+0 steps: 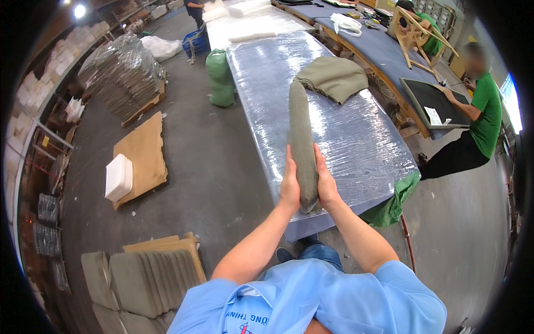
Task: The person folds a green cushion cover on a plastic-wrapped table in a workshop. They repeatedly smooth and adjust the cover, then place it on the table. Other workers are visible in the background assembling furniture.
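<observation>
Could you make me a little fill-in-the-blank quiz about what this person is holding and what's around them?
1. Both hands, the left hand and right hand, press a long olive ____ between the palms.
2. The table is wrapped in clear ____.
3. A folded pile of olive fabric lies on the ____.
4. A person nearby wears a ____ shirt.

Missing words: cushion; plastic; table; green

Olive-grey fabric bolster cushion (302, 146): long, cylindrical, stuffed firm, surface smooth with faint nap. You held it lengthwise, near end toward you, far end pointing away up table. Near end was rounded and sat pressed between your palms, left hand (289, 186) on its left flank, right hand (325, 183) on its right flank, fingers extended along sides. Far end was slightly narrower, lying over plastic-wrapped table top (356, 139).
</observation>
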A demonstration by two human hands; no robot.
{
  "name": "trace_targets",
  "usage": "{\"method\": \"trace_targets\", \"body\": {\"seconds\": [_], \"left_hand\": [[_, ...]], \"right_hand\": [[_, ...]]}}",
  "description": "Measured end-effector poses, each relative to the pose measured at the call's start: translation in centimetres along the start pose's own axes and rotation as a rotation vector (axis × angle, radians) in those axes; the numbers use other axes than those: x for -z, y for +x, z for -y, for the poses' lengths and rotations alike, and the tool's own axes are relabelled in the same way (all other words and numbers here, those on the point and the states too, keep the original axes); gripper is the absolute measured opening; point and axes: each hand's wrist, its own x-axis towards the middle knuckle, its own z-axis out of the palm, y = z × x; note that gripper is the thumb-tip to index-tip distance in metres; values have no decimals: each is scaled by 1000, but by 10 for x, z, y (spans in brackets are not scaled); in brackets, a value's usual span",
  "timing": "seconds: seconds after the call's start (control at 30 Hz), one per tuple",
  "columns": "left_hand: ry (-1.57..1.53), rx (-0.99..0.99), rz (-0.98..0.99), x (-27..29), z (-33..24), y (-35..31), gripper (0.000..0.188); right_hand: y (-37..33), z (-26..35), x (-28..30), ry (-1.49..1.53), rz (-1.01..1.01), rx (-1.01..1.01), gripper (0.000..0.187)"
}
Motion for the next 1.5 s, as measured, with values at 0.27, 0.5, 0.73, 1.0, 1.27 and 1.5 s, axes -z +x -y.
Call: {"method": "trace_targets", "body": {"seconds": [0.27,0.5,0.73,1.0,1.27,1.5], "left_hand": [[-18,22,-22,-5,4,-5,69],[-79,-59,18,6,30,1,67],[-99,-72,-4,29,63,3,68],[47,105,-38,53,124,8,61],[468,-63,-49,53,173,20,69],[797,-51,-34,64,223,30,68]], "right_hand": [[-5,-5,0,55,-53,30,77],[-1,-37,8,-2,-84,146,79],[-2,-65,9,-49,-132,155,83],[-12,-152,56,69,-172,-100,78],[-28,-173,93,-56,-269,-242,74],[-18,-183,100,-138,-287,-301,70]]}}
